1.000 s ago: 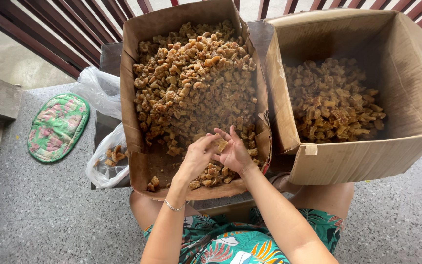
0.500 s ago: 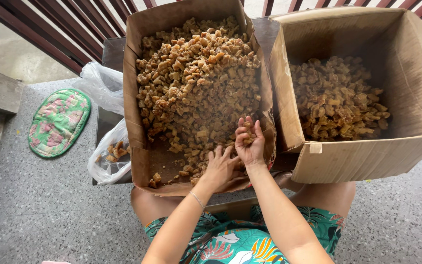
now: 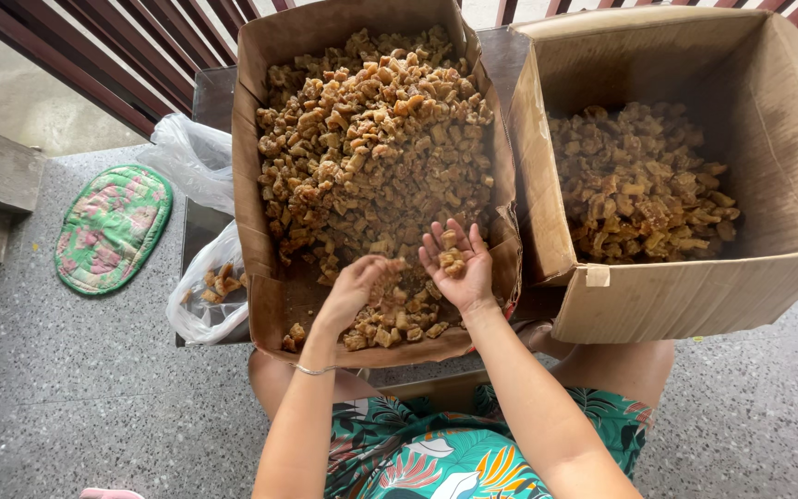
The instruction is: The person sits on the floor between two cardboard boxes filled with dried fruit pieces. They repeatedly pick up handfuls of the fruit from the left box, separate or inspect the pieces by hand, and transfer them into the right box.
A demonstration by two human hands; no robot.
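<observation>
A flat cardboard box (image 3: 253,199) in front of me is heaped with small brown crispy chunks (image 3: 371,139). My right hand (image 3: 456,268) is turned palm up over the box's near right corner and cups a few of the chunks (image 3: 452,263). My left hand (image 3: 355,288) reaches down into the loose pieces near the front wall, its fingers curled among them; whether it holds any I cannot tell. A thin bracelet circles my left wrist.
A taller cardboard box (image 3: 658,300) on the right holds more brown chunks (image 3: 639,185). A clear plastic bag (image 3: 210,300) with a few pieces lies left of the flat box. A green floral mat (image 3: 113,226) lies on the speckled floor, with dark railing bars (image 3: 122,55) behind.
My right hand has turned palm up and lifted with a few chunks in it. My left hand has dropped from beside it into the pieces near the box's front.
</observation>
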